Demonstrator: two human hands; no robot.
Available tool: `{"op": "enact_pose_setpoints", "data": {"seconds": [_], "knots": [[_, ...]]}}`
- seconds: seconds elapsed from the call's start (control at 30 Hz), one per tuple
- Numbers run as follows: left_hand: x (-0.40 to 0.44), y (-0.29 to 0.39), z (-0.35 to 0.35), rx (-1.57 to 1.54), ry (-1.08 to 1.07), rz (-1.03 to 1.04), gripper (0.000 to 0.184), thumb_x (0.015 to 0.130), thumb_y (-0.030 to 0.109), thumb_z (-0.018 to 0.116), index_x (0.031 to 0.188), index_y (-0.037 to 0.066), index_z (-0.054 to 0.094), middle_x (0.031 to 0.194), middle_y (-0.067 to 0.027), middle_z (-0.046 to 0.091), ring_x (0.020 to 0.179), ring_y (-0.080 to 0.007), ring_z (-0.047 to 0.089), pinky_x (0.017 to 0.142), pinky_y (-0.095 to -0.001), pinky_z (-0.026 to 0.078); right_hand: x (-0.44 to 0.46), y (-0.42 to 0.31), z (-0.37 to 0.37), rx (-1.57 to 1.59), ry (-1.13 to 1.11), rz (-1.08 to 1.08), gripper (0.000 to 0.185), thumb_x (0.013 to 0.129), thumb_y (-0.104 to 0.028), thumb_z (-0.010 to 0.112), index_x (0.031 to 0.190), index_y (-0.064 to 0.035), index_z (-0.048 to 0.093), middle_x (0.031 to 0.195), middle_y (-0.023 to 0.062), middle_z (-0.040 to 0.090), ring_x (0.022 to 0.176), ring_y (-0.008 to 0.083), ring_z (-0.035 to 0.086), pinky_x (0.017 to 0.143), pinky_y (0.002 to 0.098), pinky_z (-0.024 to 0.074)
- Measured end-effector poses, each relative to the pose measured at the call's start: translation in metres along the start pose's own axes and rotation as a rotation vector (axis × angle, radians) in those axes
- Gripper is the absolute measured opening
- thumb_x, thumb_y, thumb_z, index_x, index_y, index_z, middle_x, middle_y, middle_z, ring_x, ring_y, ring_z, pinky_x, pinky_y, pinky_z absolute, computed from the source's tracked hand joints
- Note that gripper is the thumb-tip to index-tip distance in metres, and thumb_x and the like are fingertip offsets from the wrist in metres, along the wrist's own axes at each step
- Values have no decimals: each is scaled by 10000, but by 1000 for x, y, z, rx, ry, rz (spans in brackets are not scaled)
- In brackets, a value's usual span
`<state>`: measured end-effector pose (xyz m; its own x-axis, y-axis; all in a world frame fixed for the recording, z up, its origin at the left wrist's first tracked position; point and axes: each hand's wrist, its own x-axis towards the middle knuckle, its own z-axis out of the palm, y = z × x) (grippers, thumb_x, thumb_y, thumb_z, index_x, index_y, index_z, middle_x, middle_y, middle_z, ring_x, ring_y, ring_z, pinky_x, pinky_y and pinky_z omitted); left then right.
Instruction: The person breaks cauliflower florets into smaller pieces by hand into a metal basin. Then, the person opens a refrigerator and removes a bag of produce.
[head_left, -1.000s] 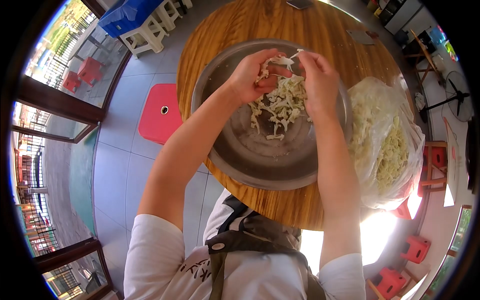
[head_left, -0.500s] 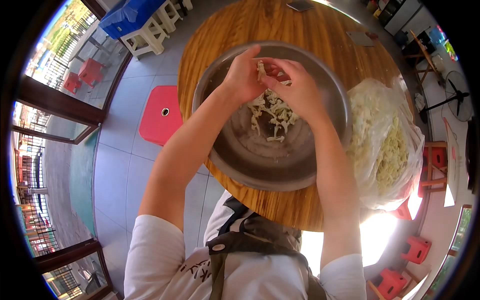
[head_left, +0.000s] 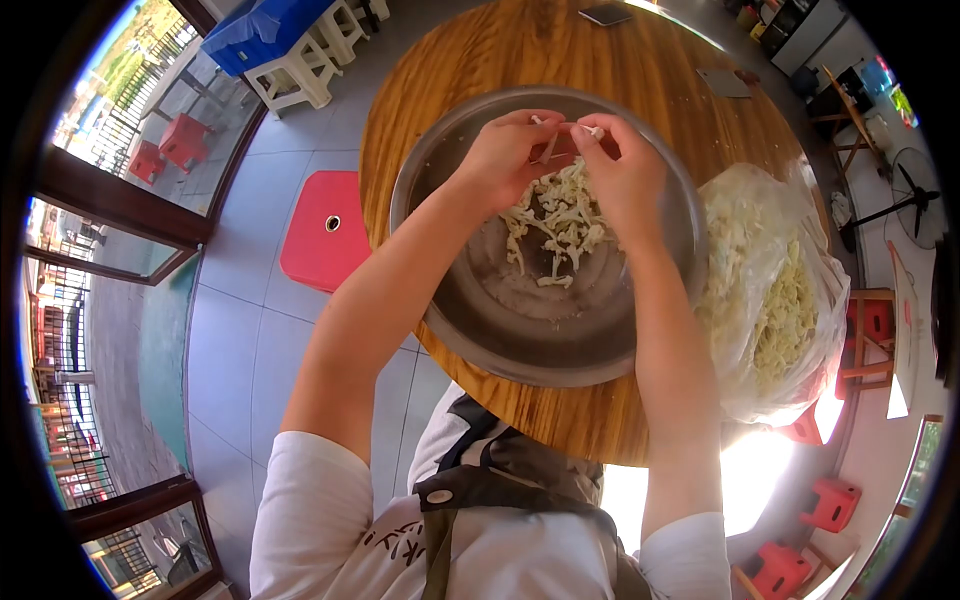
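Both of my hands are raised over a wide metal basin (head_left: 530, 335). Between the closed fingertips of my left hand (head_left: 500, 160) is a small cauliflower piece (head_left: 539, 120). My right hand (head_left: 630, 190) pinches another small white cauliflower piece (head_left: 595, 132) between thumb and forefinger. The two hands are close together at fingertip level. Below them, a loose heap of cauliflower florets (head_left: 565, 215) lies on the basin's bottom. To the right of the basin stands an open clear plastic bag (head_left: 735, 390) full of cut cauliflower (head_left: 785, 310).
The basin rests on a round wooden table (head_left: 440, 65). A phone (head_left: 605, 14) and a flat grey item (head_left: 724, 83) lie toward its far side. Left of the table is a red stool (head_left: 325, 240); white stools (head_left: 290, 80) stand farther back. A fan (head_left: 915, 195) is at far right.
My hands have moved slightly apart, their fingers now pinching separate small pieces. More of the floret heap shows between them. The view has shifted slightly.
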<state>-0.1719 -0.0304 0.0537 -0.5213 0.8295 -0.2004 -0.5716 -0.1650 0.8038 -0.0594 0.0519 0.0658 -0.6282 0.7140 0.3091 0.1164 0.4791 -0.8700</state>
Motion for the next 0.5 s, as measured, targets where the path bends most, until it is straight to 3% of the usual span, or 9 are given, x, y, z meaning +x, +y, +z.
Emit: {"op": "enact_pose_setpoints", "data": {"seconds": [0.2,0.43,0.5], "knots": [[1,0,0,231,84,217,234,879,127,546,1067,-12,531,1000,-78,611,906,-140,569,775,-273,437,4,13,3,-143,128,-136,184,815,-177,623,945,-47,634,763,74,618,683,148,574,657,262,462],[-1,2,2,306,-23,273,263,893,235,520,1034,25,593,1000,-69,630,957,-130,556,824,-267,378,5,6,-2,136,178,40,212,846,-217,594,961,-42,628,826,82,637,738,162,596,691,281,469],[-2,3,2,310,26,278,273,897,253,506,1031,34,599,1003,-58,630,969,-130,553,838,-278,366,6,6,-2,81,146,46,218,844,-219,592,960,-37,624,832,89,637,735,170,597,688,288,471]]}}
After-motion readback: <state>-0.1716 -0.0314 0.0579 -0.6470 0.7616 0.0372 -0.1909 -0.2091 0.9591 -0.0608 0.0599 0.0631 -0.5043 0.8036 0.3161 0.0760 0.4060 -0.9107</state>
